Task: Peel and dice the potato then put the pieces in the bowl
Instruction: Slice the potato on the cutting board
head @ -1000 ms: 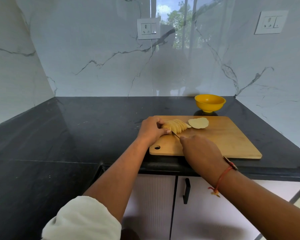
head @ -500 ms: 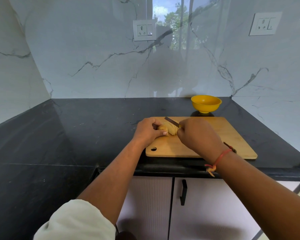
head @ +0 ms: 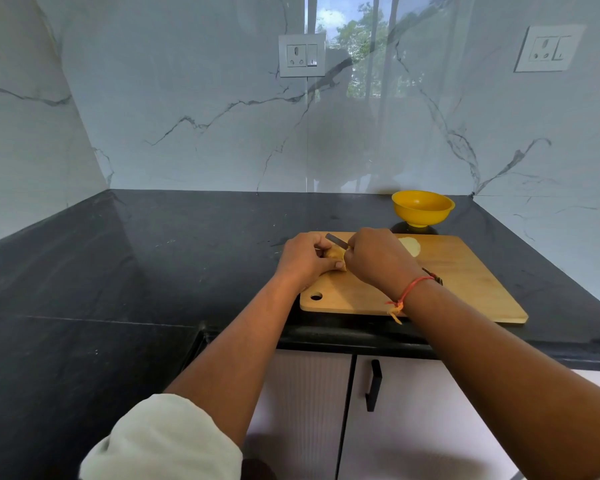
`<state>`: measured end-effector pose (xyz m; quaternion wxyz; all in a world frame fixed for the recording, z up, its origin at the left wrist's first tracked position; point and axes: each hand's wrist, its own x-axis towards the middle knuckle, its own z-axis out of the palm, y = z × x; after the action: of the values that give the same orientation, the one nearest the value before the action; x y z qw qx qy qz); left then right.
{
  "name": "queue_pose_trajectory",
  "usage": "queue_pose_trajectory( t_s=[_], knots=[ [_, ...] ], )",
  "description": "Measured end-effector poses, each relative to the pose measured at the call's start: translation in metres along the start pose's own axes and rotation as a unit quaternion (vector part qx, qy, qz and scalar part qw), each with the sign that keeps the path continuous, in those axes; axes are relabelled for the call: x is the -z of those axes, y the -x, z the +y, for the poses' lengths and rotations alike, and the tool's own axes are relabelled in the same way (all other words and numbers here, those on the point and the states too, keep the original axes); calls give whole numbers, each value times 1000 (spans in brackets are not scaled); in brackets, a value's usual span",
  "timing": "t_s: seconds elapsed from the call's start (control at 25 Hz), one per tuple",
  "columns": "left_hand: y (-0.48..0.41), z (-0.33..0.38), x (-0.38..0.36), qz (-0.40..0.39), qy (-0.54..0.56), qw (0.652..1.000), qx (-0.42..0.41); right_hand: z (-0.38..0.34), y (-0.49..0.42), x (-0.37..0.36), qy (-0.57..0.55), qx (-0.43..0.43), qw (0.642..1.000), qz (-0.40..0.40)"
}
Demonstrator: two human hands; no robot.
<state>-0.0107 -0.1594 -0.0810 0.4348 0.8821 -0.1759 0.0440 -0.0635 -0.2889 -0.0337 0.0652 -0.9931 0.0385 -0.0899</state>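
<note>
On the wooden cutting board point(head: 465, 282) my left hand point(head: 303, 259) grips a stack of yellow potato slices point(head: 335, 256), mostly hidden between both hands. My right hand point(head: 378, 259) holds a knife point(head: 336, 240) whose dark blade points back-left over the slices; its handle is hidden in the fist. A loose pale potato slice point(head: 411, 245) lies flat on the board just right of my right hand. The yellow bowl point(head: 422, 207) stands on the counter behind the board.
The black stone counter point(head: 153, 254) runs left and wraps round a corner. Marble walls with two sockets rise behind and to the right. White cabinet doors with a black handle point(head: 374, 384) sit below the counter's front edge.
My right hand has swung the knife from the near side of the slices to above them, blade pointing back-left. The fanned slices are now gathered under my left hand.
</note>
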Motion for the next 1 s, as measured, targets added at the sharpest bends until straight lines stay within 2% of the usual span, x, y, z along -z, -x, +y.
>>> queue_pose_trajectory(
  t_s=[0.2,0.52,0.76,0.88,1.0],
  knots=[
    [0,0,-1,8,-16,1000,-2,-6,-5,0,33,20,999,6],
    [3,1,-1,21,-36,999,-18,-12,0,0,-24,-9,1000,-3],
    [5,2,1,19,-15,999,-25,-12,24,0,24,-1,999,-33],
    [3,0,1,15,-16,1000,-23,-10,35,1,48,-23,997,-63],
    [2,-2,1,11,-14,1000,-17,-6,46,-1,81,-39,988,-127]
  ],
)
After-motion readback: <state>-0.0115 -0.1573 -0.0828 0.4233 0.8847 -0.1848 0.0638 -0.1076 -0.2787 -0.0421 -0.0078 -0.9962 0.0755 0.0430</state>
